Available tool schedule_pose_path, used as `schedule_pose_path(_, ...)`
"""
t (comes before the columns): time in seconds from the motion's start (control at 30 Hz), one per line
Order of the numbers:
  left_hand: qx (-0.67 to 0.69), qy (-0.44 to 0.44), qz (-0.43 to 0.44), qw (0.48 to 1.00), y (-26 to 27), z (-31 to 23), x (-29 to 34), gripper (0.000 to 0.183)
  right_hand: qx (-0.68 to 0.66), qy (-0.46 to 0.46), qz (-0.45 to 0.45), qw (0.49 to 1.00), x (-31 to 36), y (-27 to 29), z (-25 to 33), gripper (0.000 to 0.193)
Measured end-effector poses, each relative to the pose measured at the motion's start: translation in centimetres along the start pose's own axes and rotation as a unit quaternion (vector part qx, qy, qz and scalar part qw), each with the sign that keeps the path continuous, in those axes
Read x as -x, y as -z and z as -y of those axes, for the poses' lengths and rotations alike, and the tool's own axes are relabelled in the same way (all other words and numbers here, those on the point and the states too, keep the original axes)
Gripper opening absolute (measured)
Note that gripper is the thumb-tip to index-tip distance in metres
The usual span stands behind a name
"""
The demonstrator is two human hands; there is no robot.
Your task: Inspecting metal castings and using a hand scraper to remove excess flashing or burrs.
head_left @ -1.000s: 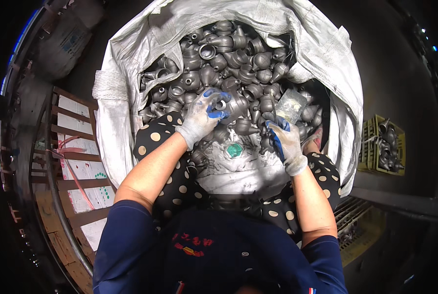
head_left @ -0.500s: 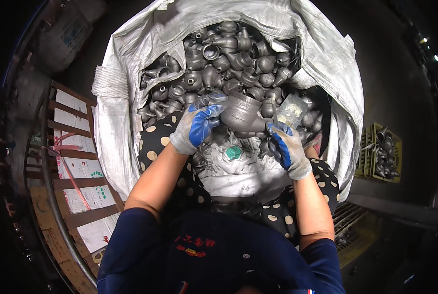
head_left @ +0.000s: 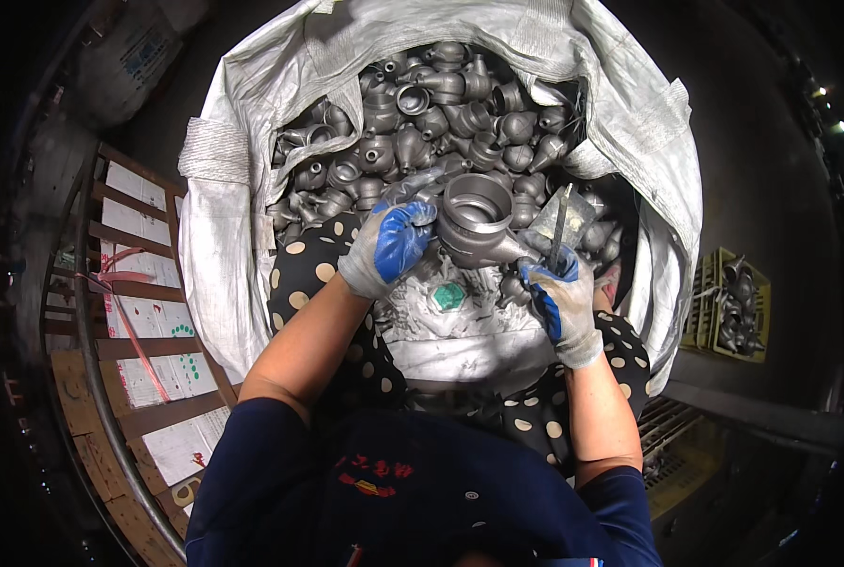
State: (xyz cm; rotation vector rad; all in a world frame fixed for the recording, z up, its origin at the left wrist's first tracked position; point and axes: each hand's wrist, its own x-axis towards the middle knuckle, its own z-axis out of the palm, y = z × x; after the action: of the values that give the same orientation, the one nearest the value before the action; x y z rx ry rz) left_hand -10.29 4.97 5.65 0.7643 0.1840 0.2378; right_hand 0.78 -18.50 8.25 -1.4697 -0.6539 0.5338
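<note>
A grey metal casting [head_left: 479, 239] with a wide round mouth tilts up toward me, its narrow end pointing at my right hand. My left hand [head_left: 391, 244], in a white and blue glove, is closed on the casting's left side. My right hand [head_left: 562, 295], gloved alike, is closed round a flat dark file [head_left: 561, 225] that stands upright from the fist. Behind the file lies a pale, partly clear flat block or packet [head_left: 573, 215]; its kind I cannot make out. Many similar castings [head_left: 410, 149] are heaped beyond my hands.
A big white woven sack [head_left: 672, 189] surrounds the heap and my legs. On the left stands a wooden slatted rack [head_left: 138, 354] with white cartons and a metal rail. Yellow crates [head_left: 694, 312] with castings sit at the right.
The casting has turned so its open mouth faces up toward me. The file now shows upright in my right hand, which has shifted slightly down and right.
</note>
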Motion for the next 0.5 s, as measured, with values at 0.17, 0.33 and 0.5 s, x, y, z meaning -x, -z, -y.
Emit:
schedule_pose_path(0.17, -0.053, -0.043, 0.026, 0.997, -2.7, -0.9, 0.3, 0.051, -0.045, -0.053, 0.0, 0.998, 0.0, 0.2, -1.2, 0.035)
schedule_pose_path(0.33, -0.221, -0.057, 0.01, 0.974, -3.0, -1.3, 0.7, 0.05, -0.124, -0.116, -0.01, 0.985, 0.1, 0.2, -0.6, 0.034)
schedule_pose_path(0.5, -0.152, -0.035, 0.002, 0.988, -3.2, -1.4, 0.9, 0.047, -0.238, -0.163, -0.016, 0.957, 0.2, 0.5, 0.3, 0.034)
